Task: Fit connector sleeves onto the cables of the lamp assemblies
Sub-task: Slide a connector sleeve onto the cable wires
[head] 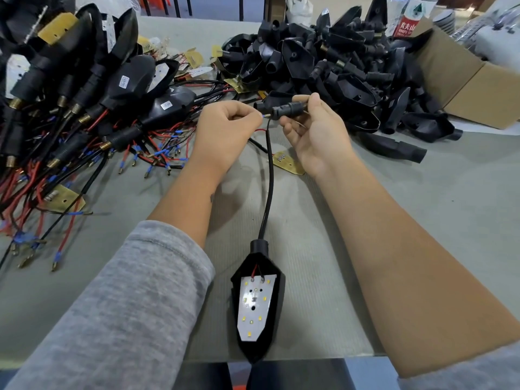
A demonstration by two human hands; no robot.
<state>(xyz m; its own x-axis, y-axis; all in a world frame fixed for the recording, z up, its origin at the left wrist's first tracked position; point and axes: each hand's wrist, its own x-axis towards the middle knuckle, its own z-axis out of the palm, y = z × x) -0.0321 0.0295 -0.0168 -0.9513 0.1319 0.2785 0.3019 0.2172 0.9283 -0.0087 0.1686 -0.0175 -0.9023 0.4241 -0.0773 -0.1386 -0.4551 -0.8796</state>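
Left hand pinches cable end; right hand grips sleeve. Threading underway; next, likely slide sleeve toward lamp.

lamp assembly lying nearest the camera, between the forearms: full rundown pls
The lamp assembly is a pointed black housing, plastic by its look, lying open side up at the table's near edge. Inside sits a white LED board with small yellow LEDs and a red and a black lead at its top. A round collar at the far end feeds a black cable up to both hands, left hand and right hand. Neither hand touches the housing.
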